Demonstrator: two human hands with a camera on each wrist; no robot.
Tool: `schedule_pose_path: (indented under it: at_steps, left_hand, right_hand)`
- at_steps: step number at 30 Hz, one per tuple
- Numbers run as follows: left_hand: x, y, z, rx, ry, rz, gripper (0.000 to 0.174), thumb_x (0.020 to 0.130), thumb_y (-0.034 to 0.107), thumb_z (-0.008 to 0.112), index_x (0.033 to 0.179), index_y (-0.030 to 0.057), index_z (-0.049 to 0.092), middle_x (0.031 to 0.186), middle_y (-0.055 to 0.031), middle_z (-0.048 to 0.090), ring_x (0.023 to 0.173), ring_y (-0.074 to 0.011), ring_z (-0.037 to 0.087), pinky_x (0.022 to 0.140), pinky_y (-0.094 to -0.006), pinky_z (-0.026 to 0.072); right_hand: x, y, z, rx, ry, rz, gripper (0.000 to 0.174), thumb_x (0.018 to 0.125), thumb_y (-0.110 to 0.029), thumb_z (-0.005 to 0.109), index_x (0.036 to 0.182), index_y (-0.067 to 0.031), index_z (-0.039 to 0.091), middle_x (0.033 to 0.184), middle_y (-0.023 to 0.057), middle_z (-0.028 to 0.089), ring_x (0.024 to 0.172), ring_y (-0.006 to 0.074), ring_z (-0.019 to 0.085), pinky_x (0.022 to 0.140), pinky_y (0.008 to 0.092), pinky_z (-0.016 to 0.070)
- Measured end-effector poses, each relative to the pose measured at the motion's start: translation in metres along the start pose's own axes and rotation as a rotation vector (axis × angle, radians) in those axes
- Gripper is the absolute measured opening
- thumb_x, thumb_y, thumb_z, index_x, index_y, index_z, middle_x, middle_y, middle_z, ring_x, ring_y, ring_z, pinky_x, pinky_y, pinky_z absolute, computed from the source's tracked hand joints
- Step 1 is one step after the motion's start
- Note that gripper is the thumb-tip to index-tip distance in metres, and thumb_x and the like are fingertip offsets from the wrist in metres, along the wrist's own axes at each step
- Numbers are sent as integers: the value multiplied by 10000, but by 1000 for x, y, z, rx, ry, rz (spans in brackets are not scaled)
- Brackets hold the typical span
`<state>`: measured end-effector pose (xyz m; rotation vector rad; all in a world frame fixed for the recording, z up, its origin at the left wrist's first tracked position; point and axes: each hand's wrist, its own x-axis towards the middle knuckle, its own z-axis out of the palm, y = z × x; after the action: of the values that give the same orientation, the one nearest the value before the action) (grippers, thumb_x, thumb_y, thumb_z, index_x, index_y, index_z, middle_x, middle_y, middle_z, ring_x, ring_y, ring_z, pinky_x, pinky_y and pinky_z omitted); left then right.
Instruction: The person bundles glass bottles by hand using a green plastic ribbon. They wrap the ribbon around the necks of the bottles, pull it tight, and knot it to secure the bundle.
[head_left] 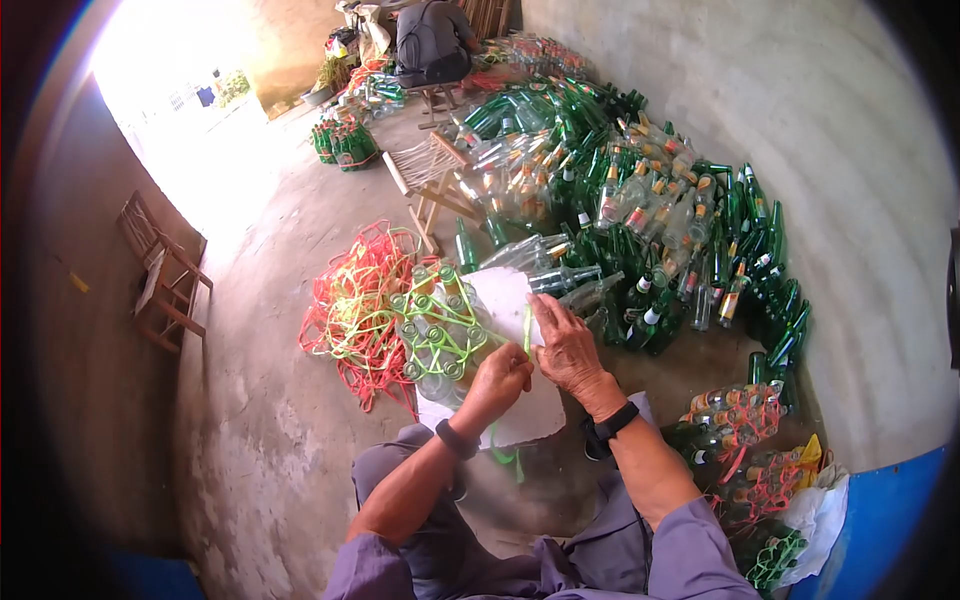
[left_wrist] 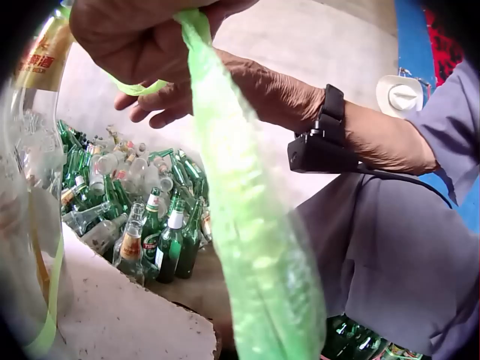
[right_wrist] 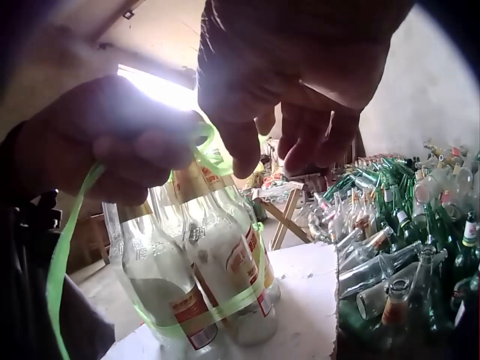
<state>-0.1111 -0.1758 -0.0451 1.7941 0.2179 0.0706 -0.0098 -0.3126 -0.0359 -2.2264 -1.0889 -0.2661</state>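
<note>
A bundle of clear glass bottles (head_left: 440, 330) stands on a white board (head_left: 530, 425), with bright green plastic strap (head_left: 445, 340) laced around the necks. Just right of it, my left hand (head_left: 500, 380) pinches a length of the same green strap (left_wrist: 251, 225), whose tail hangs below the fingers. My right hand (head_left: 568, 345) is beside it, fingers loosely extended and spread, right at a small loop of the strap (right_wrist: 214, 154). In the right wrist view another green band (right_wrist: 225, 311) circles the lower part of the bottles (right_wrist: 225, 262).
A tangled heap of red and green strap (head_left: 365, 310) lies left of the bundle. Green and clear bottles (head_left: 640, 200) pile along the right wall. Tied bottles (head_left: 740, 430) lie at lower right. Wooden stools (head_left: 430, 175) and a seated person (head_left: 432, 40) are farther back.
</note>
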Motion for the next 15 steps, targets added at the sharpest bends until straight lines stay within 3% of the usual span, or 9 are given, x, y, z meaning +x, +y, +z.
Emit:
schedule_pose_path:
  at_steps: [2,4,8,10,11,13,14,15]
  left_hand:
    - [1,-2,-1,2,-5,-3,49,930,60,575,905,18,570,696,-25,618,637,-79,556,566,-247,418]
    - [0,-4,-1,6,11,8,59,924,59,572,924,4,590,673,-82,640,630,-155,624,581,-318,480]
    - [-5,-1,-3,17,1,-19,31,916,21,555,895,27,577,706,-34,614,649,-88,567,580,-249,432]
    - [-5,0,-4,12,-7,-8,43,923,33,560,885,26,576,704,-43,619,657,-99,586,587,-262,447]
    - [-6,1,-3,11,-5,-9,43,923,33,560,885,26,576,704,-43,619,657,-99,586,587,-262,447]
    - [-8,11,-5,49,14,-28,53,930,50,569,887,21,577,700,-50,632,663,-110,608,594,-270,459]
    - [-6,4,-4,32,36,-13,65,930,71,586,891,20,582,695,-48,644,663,-115,620,601,-273,465]
    - [-7,4,-5,37,55,-24,65,930,71,586,891,20,582,695,-48,644,663,-115,620,601,-273,465]
  right_hand:
    - [4,-8,0,-23,81,-9,718,735,-76,727,1412,-61,491,1393,185,516,1180,370,570,986,468,480]
    - [7,-14,-1,-105,109,-77,694,750,-63,680,1415,-95,484,1345,130,537,1189,320,568,957,453,476]
    - [4,-10,5,-116,8,-247,488,775,-77,649,1262,-68,616,1307,115,574,1152,303,580,939,435,476]
    - [-1,1,9,-130,-57,-277,230,798,-116,633,1008,-89,721,1137,103,669,1039,291,629,885,423,491]
    - [-3,6,11,-130,-58,-279,230,798,-116,633,1008,-89,721,1137,103,669,1039,291,629,885,423,491]
    - [-2,10,12,-152,-159,-143,104,796,-173,641,814,-122,730,888,98,708,878,287,671,813,418,505]
    - [-4,16,19,-156,-135,-87,152,821,-228,646,814,-107,738,756,120,698,733,317,685,724,462,527]
    - [-4,12,20,-140,-142,-100,152,821,-228,646,814,-107,738,756,120,698,733,317,685,724,462,527]
